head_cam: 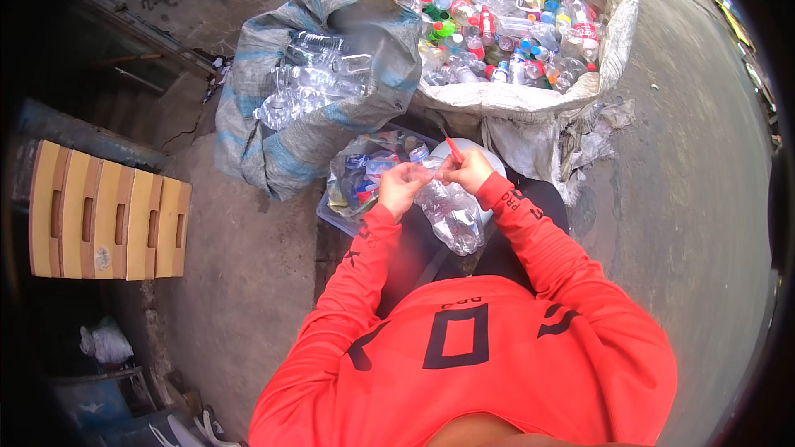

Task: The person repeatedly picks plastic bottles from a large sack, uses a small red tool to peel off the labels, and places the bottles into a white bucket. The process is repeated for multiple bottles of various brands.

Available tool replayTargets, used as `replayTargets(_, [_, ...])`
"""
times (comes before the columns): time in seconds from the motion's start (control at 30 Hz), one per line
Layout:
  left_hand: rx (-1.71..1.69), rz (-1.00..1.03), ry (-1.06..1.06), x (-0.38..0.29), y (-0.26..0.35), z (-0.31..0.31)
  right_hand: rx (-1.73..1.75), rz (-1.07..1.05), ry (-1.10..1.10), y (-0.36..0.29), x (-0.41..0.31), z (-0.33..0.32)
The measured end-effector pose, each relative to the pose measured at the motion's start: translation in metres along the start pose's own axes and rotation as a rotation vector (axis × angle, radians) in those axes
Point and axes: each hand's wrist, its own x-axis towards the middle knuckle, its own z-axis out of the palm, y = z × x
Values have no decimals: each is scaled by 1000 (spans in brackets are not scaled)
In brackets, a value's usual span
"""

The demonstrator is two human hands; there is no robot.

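A clear plastic bottle [455, 217] lies slantwise between my knees, its neck pointing away from me. My right hand [471, 171] grips a slim red-handled tool [454, 150], probably a knife, whose dark tip points up and away. The fingertips of my left hand [400, 189] are pinched together near the bottle's shoulder, almost meeting the right fingers. Whether they hold the bottle or a thin clear piece cannot be made out. Beyond my left hand, a bag-lined plastic crate [329, 218] holds crumpled labels and wrappers [372, 177].
A grey-blue woven sack [248, 143] holds clear bottles [310, 84]. Behind it to the right, a large white sack [528, 102] is heaped with mixed bottles [490, 31]. A round white object [494, 164] sits behind the bottle. Yellowish slotted wooden panels [112, 211] stand left.
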Motion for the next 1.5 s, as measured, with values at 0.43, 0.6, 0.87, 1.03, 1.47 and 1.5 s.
replayTargets(0.43, [-68,417,493,65,186,-87,11,119,372,23,-13,-50])
replayTargets(0.6, [16,281,793,117,218,-149,-491,202,411,65,-32,-78])
replayTargets(0.87, [385,331,709,-19,15,-81,-1017,816,482,36,-110,-143])
replayTargets(1.03, [291,-677,386,-90,-94,-102,-897,965,390,44,-114,-147])
replayTargets(1.47, [332,-704,-218,-63,-65,-95,-1052,910,346,44,-101,-146])
replayTargets(1.5, [353,-708,-192,-63,-61,-93,-1059,890,360,48,-103,-145])
